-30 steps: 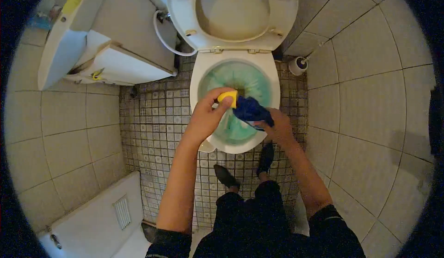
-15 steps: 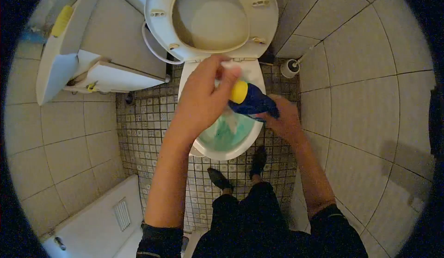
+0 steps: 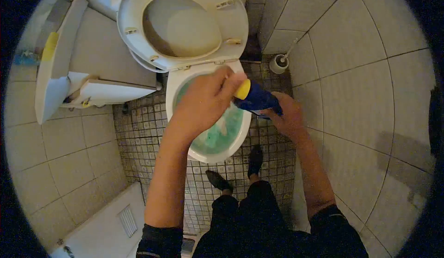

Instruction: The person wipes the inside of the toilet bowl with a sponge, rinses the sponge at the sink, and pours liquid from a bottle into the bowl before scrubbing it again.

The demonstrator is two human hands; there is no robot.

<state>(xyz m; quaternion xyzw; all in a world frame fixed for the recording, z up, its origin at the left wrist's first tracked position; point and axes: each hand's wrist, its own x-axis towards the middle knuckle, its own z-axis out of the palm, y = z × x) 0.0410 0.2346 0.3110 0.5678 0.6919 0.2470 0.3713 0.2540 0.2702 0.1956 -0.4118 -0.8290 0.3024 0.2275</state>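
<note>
A dark blue toilet cleaner bottle (image 3: 257,99) with a yellow neck (image 3: 243,89) is held tilted over the right side of the toilet bowl (image 3: 237,146). My right hand (image 3: 290,113) is wrapped round the bottle's base end. At the yellow end, the fingers of my left hand (image 3: 207,97) are closed; they hide the tip, and I can make out only part of a pale piece there. Blue-green liquid (image 3: 217,136) coats the inside of the bowl. Behind it the toilet seat (image 3: 134,15) stands raised.
A toilet brush in a white holder (image 3: 279,64) stands by the right wall. On the left is a white sink cabinet with its door (image 3: 118,93) ajar and a yellow item (image 3: 50,46) on top. A white door (image 3: 104,225) is at lower left.
The camera view has shifted, so the toilet sits further left. My left hand has closed in on the yellow end, covering the white tip that showed before. Both hands stay on the bottle.
</note>
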